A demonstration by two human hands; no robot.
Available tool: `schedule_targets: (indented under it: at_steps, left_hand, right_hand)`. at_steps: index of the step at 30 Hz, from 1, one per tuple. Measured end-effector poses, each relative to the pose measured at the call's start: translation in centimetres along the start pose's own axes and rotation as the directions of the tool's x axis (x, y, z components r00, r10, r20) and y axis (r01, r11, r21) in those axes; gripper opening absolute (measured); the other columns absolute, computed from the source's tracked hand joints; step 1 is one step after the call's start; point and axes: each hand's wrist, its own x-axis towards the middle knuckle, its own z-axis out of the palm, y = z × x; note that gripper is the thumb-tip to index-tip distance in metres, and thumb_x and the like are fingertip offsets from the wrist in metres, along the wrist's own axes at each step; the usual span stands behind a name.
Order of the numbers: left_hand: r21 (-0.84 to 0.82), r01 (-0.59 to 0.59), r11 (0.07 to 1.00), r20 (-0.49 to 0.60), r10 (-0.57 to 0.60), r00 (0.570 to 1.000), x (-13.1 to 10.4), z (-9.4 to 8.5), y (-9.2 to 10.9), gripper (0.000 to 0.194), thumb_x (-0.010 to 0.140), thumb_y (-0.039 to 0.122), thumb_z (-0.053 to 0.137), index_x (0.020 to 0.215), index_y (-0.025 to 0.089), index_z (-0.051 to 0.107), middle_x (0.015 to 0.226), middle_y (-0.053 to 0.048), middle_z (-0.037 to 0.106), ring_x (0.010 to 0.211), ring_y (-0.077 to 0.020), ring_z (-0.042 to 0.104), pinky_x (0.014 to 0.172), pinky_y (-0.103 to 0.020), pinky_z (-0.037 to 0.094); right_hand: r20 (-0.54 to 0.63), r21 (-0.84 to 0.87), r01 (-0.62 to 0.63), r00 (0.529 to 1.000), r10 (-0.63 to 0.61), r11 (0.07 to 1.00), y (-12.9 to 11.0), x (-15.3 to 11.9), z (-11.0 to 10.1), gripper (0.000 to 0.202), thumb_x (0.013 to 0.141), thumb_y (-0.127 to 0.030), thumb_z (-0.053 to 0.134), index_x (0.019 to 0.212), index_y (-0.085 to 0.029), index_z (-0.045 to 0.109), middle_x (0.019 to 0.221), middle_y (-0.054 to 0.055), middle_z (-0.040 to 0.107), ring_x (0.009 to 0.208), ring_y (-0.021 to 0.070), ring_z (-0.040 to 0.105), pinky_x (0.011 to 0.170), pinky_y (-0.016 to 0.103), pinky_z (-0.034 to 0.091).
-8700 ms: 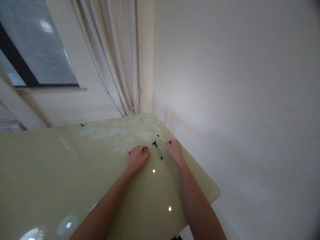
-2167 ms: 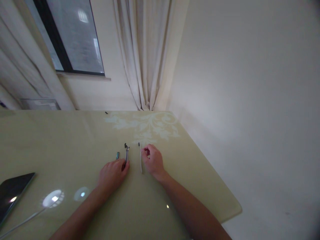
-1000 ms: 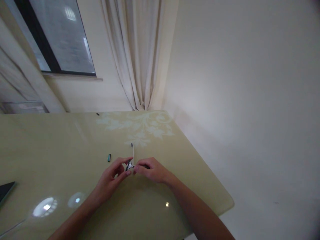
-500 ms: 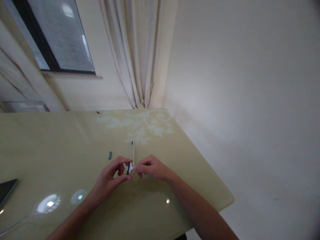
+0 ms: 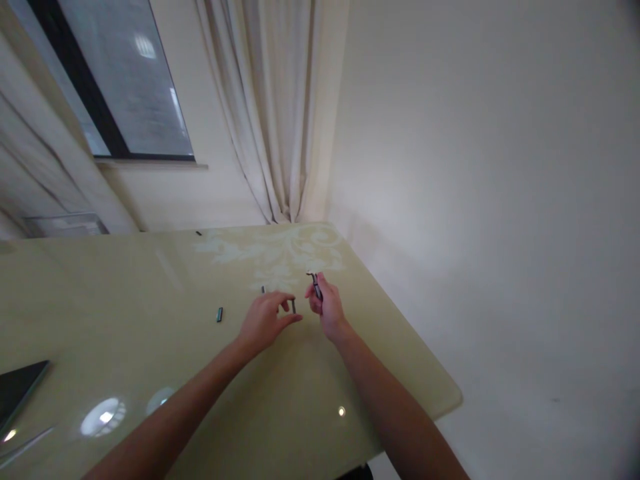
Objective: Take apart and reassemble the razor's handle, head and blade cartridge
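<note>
My left hand (image 5: 270, 319) pinches a small, thin dark bar (image 5: 293, 306) upright between thumb and fingertips, above the table. Just to its right, my right hand (image 5: 326, 303) is closed around a slim dark object (image 5: 317, 287) with a thin bent tip pointing up and left; its kind is too small to make out. The two hands are apart. Behind my left hand lies a small dark end piece (image 5: 263, 289); whatever joins it is hidden by the hand. A short dark rectangular piece (image 5: 219, 314) rests on the table to the left.
The glossy pale table (image 5: 280, 427) has its right edge along the white wall. A dark flat panel (image 5: 20, 390) and a pale cable (image 5: 27, 445) lie at the left. Near the back edge is a tiny dark piece (image 5: 199, 233). Curtains (image 5: 270, 100) hang behind.
My hands have separated and moved right and away from me. The silvery piece between them is no longer visible; my right hand now grips a slim dark object, and my left still pinches a dark bar.
</note>
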Motion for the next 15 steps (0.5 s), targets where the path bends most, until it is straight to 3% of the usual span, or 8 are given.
schedule_targets:
  at_steps: [3,7,10,15]
  left_hand:
    - [0.017,0.046,0.999,0.052,-0.047,0.998,4.0,2.3,1.4,0.034,0.078,0.031,0.086,0.110,0.021,0.079,0.101,-0.008,0.079,0.104,-0.0275,0.069,0.093,-0.036,0.048]
    - [-0.031,0.167,0.985,0.137,-0.162,0.977,7.8,4.7,1.1,0.040,0.073,0.026,0.086,0.112,0.018,0.080,0.086,-0.005,0.080,0.080,-0.0220,0.074,0.070,-0.028,0.050]
    - [-0.068,0.236,0.969,0.145,-0.224,0.964,8.8,5.6,0.2,0.047,0.073,0.030,0.086,0.117,0.014,0.079,0.082,-0.006,0.080,0.074,-0.0214,0.074,0.060,-0.026,0.046]
    - [-0.120,0.228,0.966,0.124,-0.213,0.969,8.2,5.6,0.1,0.059,0.068,0.034,0.089,0.123,0.015,0.076,0.081,-0.004,0.079,0.074,-0.0212,0.073,0.064,-0.026,0.047]
  right_hand:
    - [-0.109,0.032,0.051,0.993,-0.047,0.998,-0.2,0.8,-0.8,0.067,0.082,-0.081,0.062,0.062,-0.017,0.062,0.042,-0.010,0.028,0.039,0.0056,0.018,0.042,0.024,0.013]
    - [-0.218,0.051,0.084,0.973,-0.071,0.995,-0.1,1.6,-1.9,0.068,0.080,-0.083,0.062,0.061,-0.017,0.061,0.041,-0.010,0.029,0.037,0.0051,0.019,0.041,0.023,0.013]
    - [-0.288,0.075,0.100,0.955,-0.075,0.992,0.0,1.9,-2.3,0.067,0.080,-0.081,0.062,0.060,-0.017,0.061,0.041,-0.011,0.028,0.037,0.0051,0.019,0.040,0.023,0.012]
    - [-0.346,0.108,0.076,0.938,-0.034,0.991,-0.2,1.9,-2.0,0.064,0.078,-0.079,0.064,0.058,-0.018,0.059,0.041,-0.011,0.027,0.038,0.0051,0.018,0.040,0.023,0.011]
